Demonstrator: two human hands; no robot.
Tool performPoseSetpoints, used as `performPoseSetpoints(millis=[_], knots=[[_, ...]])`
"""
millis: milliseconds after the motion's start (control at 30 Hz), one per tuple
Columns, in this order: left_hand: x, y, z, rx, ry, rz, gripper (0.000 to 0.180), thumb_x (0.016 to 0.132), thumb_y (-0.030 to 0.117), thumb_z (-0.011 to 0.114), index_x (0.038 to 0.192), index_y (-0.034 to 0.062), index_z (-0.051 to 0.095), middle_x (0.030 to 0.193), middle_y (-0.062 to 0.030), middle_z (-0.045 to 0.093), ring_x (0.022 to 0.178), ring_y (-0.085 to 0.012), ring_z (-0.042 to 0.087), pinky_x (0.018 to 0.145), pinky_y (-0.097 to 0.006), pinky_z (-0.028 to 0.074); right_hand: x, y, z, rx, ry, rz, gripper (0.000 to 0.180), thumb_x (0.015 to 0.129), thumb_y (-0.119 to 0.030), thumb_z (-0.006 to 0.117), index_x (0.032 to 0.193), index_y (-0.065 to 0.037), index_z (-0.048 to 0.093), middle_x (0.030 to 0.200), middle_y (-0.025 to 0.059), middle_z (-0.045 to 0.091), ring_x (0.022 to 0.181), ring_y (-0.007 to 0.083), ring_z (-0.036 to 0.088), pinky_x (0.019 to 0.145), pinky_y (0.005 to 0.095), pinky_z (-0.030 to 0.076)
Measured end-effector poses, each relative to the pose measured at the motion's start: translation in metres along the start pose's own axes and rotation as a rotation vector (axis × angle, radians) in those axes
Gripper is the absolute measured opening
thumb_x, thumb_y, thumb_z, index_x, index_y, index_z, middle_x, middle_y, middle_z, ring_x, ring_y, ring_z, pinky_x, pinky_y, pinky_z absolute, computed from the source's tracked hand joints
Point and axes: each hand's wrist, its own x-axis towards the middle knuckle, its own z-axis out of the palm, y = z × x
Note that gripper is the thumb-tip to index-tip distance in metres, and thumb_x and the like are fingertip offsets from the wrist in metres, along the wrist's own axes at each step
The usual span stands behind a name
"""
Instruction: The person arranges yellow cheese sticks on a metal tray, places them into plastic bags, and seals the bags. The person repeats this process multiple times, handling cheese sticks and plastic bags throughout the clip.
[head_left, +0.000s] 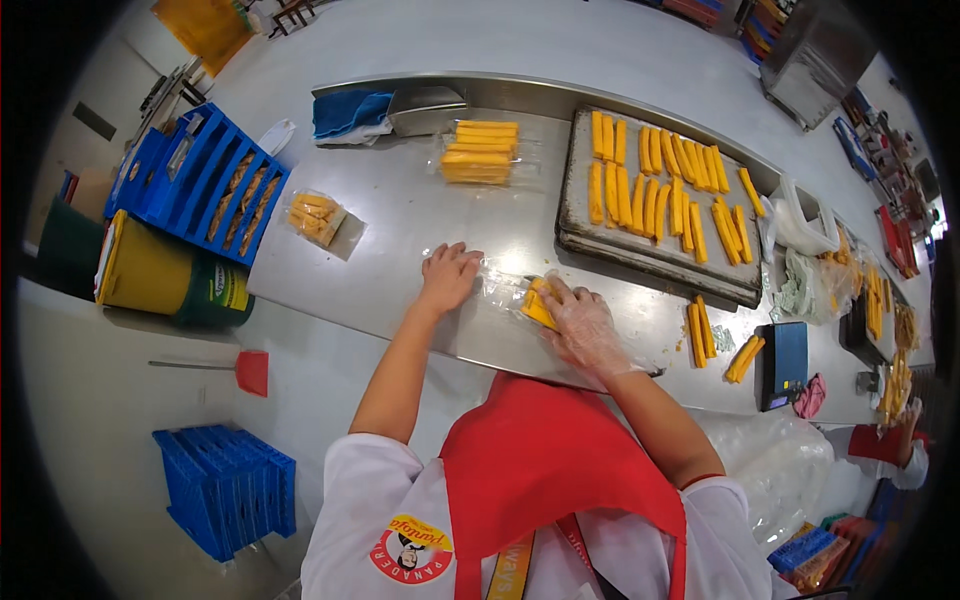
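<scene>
My right hand (583,328), in a clear plastic glove, closes over several yellow bread sticks (538,304) at the near edge of the steel table. A clear plastic bag (500,288) lies around them and stretches toward my left hand (450,277). That hand is bare, its fingers bent down on the bag's other end; its fingertips are partly hard to see. Farther off lies a stack of bagged yellow sticks (480,152). At the left sits a smaller bag of short yellow pieces (316,217).
A dark baking tray (655,258) with rows of yellow sticks stands at the right. Loose sticks (701,330) lie near a blue scale (783,365). A metal scoop (428,110) and blue cloth (350,113) rest at the back. Blue crates (205,185) stand left; another person's arm (905,435) shows far right.
</scene>
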Motion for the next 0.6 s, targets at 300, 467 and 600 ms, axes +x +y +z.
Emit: performPoseSetpoints(millis=[300,467,600], knots=[[-0.032,0.057,-0.038,0.337,0.044,0.366,0.098,0.064,0.057,0.081,0.147,0.0208,0.046,0.148,-0.0127,0.049,0.143,-0.0388,0.035,0.113,-0.071,0.017,-0.038,0.02,-0.02,0.02,0.158,0.205,0.08,0.073,-0.035,0.082,0.141,-0.009,0.048,0.135,0.018,0.055,0.113,0.0366,0.06,0.095,0.0463,0.05],[0.002,0.094,-0.004,0.049,-0.193,0.519,0.08,0.054,0.036,0.085,0.125,0.0106,0.06,0.123,-0.0119,0.065,0.122,-0.0292,0.057,0.116,-0.057,0.027,-0.04,0.063,0.034,0.261,0.225,0.165,0.067,0.074,-0.016,0.072,0.138,-0.008,0.053,0.105,0.0205,0.068,0.099,0.0392,0.065,0.087,0.0492,0.052],[-0.001,0.099,-0.007,0.036,-0.17,0.561,0.065,0.054,0.029,0.082,0.113,0.0101,0.064,0.106,-0.0107,0.068,0.107,-0.0313,0.062,0.108,-0.049,0.037,-0.058,0.056,0.007,0.295,0.26,0.261,0.062,0.073,-0.009,0.067,0.134,-0.007,0.057,0.105,0.0193,0.068,0.098,0.0375,0.066,0.086,0.0455,0.053]])
